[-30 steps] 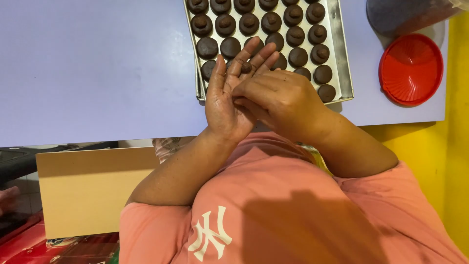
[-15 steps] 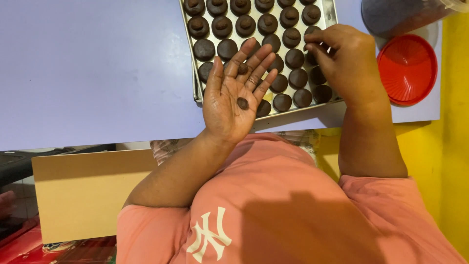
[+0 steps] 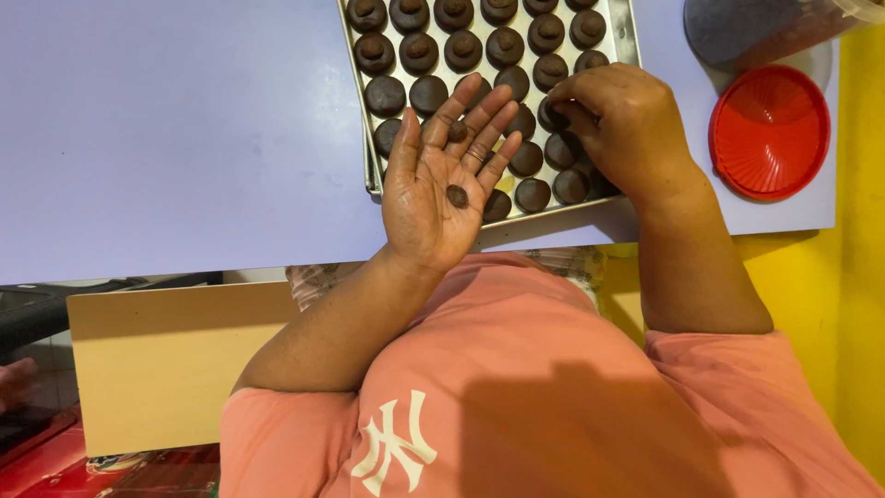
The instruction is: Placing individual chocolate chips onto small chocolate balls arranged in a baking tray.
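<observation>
A metal baking tray [image 3: 353,57] on the pale table holds several rows of round dark chocolate dough pieces [image 3: 419,53]. My left hand [image 3: 438,189] lies palm up over the tray's near edge, fingers spread, with two small dark dough balls [image 3: 457,195] resting on it, one on the palm and one on the fingers. My right hand [image 3: 622,124] is palm down over the tray's right side, its fingertips pinched on a dough piece [image 3: 551,115] in the tray.
A red round lid [image 3: 770,132] lies right of the tray, and a clear container of dark dough [image 3: 756,28] stands behind it. The pale table [image 3: 166,129] stretches left. A brown cardboard box [image 3: 157,364] sits below its edge.
My hands were pressed together a second ago. They parted: the right hand moved to the tray's right side and lowered onto a piece, while the left stayed palm up with dough balls.
</observation>
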